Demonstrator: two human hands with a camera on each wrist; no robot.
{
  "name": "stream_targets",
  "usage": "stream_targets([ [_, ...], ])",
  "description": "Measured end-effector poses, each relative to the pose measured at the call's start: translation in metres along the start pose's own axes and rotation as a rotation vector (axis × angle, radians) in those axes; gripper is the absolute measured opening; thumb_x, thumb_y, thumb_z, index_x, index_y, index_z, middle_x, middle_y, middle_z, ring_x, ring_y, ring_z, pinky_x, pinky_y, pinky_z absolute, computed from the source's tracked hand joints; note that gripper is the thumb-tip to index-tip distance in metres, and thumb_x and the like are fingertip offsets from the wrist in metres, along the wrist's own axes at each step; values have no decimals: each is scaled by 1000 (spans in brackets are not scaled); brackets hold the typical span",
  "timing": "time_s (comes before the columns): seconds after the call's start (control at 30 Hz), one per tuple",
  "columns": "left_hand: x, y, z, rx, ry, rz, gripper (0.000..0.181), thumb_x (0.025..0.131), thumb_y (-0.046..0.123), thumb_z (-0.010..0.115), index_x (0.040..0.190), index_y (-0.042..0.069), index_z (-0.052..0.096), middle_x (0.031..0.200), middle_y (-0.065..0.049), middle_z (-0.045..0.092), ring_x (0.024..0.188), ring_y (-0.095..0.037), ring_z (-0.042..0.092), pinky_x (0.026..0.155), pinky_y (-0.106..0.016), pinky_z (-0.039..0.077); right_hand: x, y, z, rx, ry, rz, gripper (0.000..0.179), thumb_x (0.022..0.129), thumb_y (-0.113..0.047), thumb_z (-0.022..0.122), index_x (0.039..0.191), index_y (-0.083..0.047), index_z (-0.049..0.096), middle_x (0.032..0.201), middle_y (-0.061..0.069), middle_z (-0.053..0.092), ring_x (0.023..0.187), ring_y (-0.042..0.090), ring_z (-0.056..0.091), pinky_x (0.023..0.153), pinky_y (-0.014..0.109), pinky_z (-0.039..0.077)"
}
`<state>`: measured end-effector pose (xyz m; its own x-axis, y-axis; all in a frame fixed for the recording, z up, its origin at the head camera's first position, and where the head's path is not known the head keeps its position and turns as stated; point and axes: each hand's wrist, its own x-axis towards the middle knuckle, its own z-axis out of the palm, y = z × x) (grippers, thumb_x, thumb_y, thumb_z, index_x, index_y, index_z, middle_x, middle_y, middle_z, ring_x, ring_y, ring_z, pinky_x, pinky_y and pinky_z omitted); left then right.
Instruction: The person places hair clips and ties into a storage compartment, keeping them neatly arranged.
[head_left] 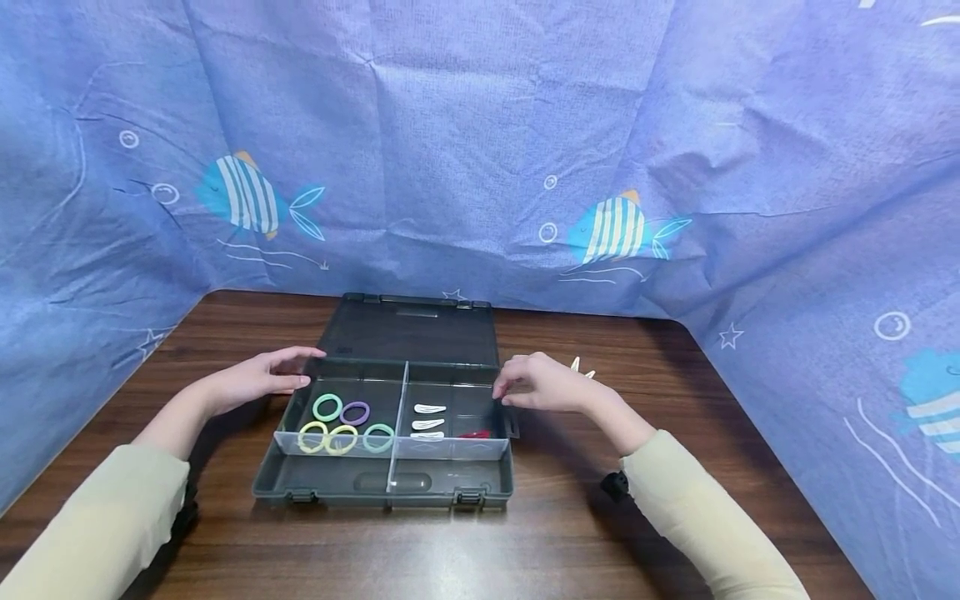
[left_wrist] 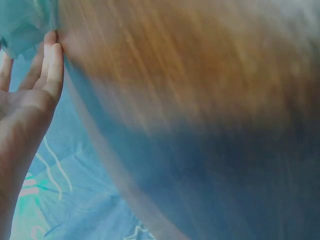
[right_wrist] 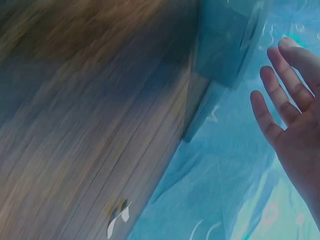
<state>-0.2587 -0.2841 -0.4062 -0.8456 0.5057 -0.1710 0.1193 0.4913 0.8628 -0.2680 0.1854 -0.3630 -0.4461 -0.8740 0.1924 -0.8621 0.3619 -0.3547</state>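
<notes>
A dark see-through plastic divider box (head_left: 330,475) lies on the table with its lid (head_left: 412,333) folded back. Several coloured hair ties, among them a purple hair tie (head_left: 355,412), lie in its left compartment. The right compartment has three white hair clips (head_left: 428,424) and a small red item (head_left: 475,434), its kind unclear behind the divider. By the box's upper left edge is my left hand (head_left: 251,382), fingers extended; contact cannot be made out. My right hand (head_left: 543,383) hovers at the right rim, fingers loosely bent and holding nothing in the right wrist view.
On the wooden table (head_left: 600,517), two white clips (head_left: 582,369) lie behind the right hand, partly hidden. A blue cloth with fish prints (head_left: 465,150) hangs around the table's back and sides.
</notes>
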Motion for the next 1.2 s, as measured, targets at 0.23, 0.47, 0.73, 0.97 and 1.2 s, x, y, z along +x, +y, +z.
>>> stream_targets([
  [0.23,-2,11,2,188,58,9,53,96,31,54,143,14,37,144,-23,36,129,-44,36,91,-50,45,-28,17,-11,-40,134,138,10,84,-11,70,93,-15,70,90,-8,67,88,7,61,78,30,50],
  [0.47,-3,16,2,220,67,29,56,96,29,55,145,10,35,144,-25,35,128,-46,37,93,-56,41,-49,39,-15,-28,246,333,14,82,-6,71,96,-8,70,92,0,70,85,19,65,73,45,51],
  [0.73,-4,11,4,188,58,15,59,95,31,56,146,13,33,148,-23,31,132,-47,31,98,-60,35,-71,65,-12,-42,286,471,14,82,-3,70,96,-3,70,90,5,69,78,21,62,69,38,51],
  [0.97,-5,11,3,184,37,9,57,95,31,56,146,16,34,149,-25,29,133,-48,28,97,-59,37,-85,81,-14,-47,268,484,18,80,0,70,98,-1,69,92,12,70,81,26,65,78,48,49],
  [1.2,-4,11,1,170,14,-25,59,95,33,56,146,16,33,148,-29,26,134,-49,24,97,-60,36,-98,93,-15,-80,266,486,18,74,3,72,92,-2,70,87,8,70,85,26,65,80,45,48],
])
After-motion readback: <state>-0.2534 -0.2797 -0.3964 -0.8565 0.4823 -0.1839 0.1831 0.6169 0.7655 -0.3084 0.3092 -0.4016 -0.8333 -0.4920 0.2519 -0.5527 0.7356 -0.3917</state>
